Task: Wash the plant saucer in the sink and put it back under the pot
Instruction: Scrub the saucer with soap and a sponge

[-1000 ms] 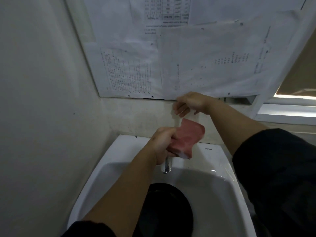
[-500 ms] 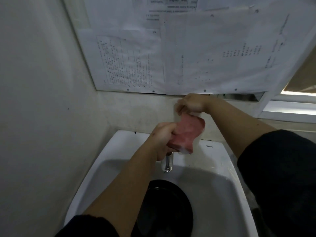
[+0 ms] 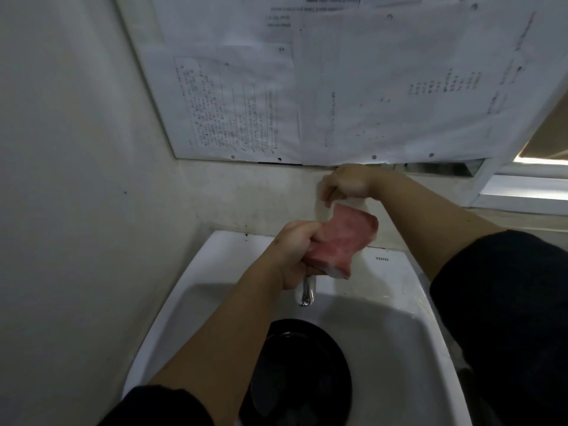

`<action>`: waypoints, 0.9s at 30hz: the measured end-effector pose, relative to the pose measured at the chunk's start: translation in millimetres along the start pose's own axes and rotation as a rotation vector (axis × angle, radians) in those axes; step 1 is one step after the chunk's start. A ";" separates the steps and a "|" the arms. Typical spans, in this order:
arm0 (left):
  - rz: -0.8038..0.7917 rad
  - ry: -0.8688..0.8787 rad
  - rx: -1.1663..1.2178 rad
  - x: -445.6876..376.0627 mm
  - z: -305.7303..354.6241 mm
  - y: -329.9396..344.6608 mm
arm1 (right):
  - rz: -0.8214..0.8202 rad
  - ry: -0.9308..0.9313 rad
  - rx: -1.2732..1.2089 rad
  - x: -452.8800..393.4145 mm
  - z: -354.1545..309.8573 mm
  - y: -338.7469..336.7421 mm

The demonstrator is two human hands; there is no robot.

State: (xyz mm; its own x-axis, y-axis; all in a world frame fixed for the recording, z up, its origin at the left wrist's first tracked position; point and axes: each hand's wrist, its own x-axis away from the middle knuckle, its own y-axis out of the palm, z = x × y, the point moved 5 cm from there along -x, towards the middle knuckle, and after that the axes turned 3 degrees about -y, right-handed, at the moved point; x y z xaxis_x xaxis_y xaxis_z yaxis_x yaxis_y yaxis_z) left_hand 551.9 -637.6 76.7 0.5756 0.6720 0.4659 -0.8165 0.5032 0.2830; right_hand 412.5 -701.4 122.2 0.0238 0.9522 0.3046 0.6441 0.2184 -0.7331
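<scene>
The black round plant saucer [image 3: 307, 373] lies in the basin of the white sink [image 3: 215, 265], partly hidden by my left forearm. Above the chrome tap [image 3: 305, 292], my left hand [image 3: 290, 250] grips a pink sponge [image 3: 342, 241] with white foam on its lower edge. My right hand [image 3: 347, 182] hovers just above the sponge near the back wall, blurred, fingers curled downward. A pale shape sits under those fingers, and I cannot tell whether they hold it. No pot is in view.
A wall stands close on the left. Printed paper sheets [image 3: 353, 87] cover the mirror above the sink. At the right is a white window frame [image 3: 522, 189]. My dark sleeves fill the lower corners.
My right hand dropped onto the top of the sponge half a second ago and has since lifted off it. My left hand keeps the sponge over the tap. The camera tilted down slightly.
</scene>
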 end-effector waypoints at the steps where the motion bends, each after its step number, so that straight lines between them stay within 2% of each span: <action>1: -0.003 0.001 -0.003 0.7 1.7 -0.2 | -0.024 0.010 0.021 0.6 -3.5 -1.2; 6: 0.005 0.016 -0.021 -0.4 4.4 -2.4 | -0.023 -0.044 -0.097 7.3 -17.2 -5.1; 17: -0.024 0.005 -0.021 -0.2 0.7 1.0 | -0.028 -0.004 -0.017 3.9 -11.3 3.8; 20: -0.031 0.018 -0.014 3.6 2.7 0.5 | -0.013 -0.002 -0.050 7.5 -19.3 -0.9; 27: -0.020 0.006 -0.015 -1.2 2.5 0.4 | 0.058 -0.010 0.048 -3.5 -1.8 5.7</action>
State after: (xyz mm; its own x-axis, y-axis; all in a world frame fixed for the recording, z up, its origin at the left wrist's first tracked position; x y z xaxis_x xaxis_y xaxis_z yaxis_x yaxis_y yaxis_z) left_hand 550.7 -639.5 78.4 0.5921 0.6650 0.4551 -0.8041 0.5244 0.2800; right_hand 417.5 -703.9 118.0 0.0525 0.9656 0.2546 0.6044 0.1723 -0.7778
